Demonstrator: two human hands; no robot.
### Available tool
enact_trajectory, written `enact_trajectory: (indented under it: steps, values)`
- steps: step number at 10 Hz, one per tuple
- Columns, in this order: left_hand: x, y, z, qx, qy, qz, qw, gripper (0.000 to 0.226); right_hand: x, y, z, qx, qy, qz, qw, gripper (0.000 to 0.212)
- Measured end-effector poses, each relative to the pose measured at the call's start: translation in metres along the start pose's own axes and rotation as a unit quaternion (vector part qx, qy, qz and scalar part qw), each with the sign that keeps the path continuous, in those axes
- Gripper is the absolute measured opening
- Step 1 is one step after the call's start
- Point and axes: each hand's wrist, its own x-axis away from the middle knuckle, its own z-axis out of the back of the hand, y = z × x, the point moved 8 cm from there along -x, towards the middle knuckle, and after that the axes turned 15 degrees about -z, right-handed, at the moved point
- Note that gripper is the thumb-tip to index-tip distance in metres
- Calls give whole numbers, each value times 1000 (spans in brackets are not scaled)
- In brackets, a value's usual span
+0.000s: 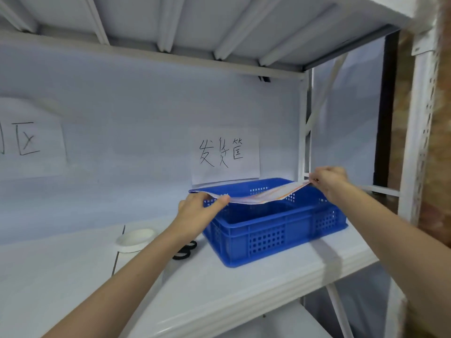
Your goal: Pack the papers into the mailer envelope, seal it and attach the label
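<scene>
A flat white mailer envelope (pixel 264 195) with orange markings hangs level over a blue perforated plastic crate (pixel 268 235). My left hand (pixel 199 211) pinches its left end above the crate's left rim. My right hand (pixel 329 180) pinches its right end above the crate's far right corner. The envelope sags a little in the middle. The inside of the crate looks bare. I see no loose papers or separate label.
The crate sits on a white shelf (pixel 219 289) near its right front edge. Black scissors (pixel 185 251) and a white tape roll (pixel 135 240) lie left of it. Handwritten paper signs (pixel 225 154) hang on the back wall. A shelf upright (pixel 415 167) stands at right.
</scene>
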Motion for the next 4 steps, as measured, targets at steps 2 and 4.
enact_trajectory:
  steps: [2, 4]
  values:
    - [-7, 0, -11, -60, 1, 3, 998, 30, -1, 10, -9, 185, -9, 55, 981, 54]
    - [4, -5, 1, -5, 15, -28, 999, 9, 6, 15, -28, 454, 24, 100, 885, 43]
